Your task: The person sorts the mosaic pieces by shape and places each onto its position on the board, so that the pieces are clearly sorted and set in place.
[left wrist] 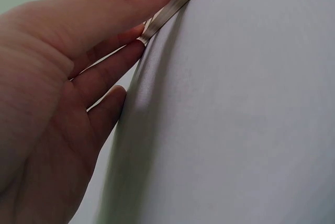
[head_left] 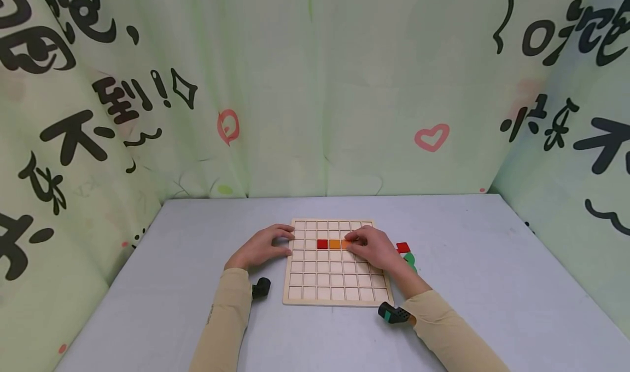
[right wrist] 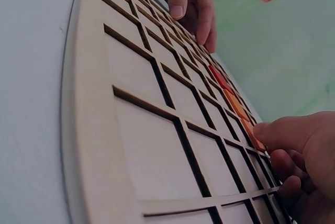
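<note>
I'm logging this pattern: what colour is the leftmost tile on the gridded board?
The leftmost tile is red; it shows best in the head view.

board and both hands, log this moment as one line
left hand: touches left edge of board; right hand: touches right orange tile; on board: left orange tile, red tile; off board: red piece, green pieces

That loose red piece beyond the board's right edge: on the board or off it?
Off. The red piece lies on the table, right of the wooden board.
</note>
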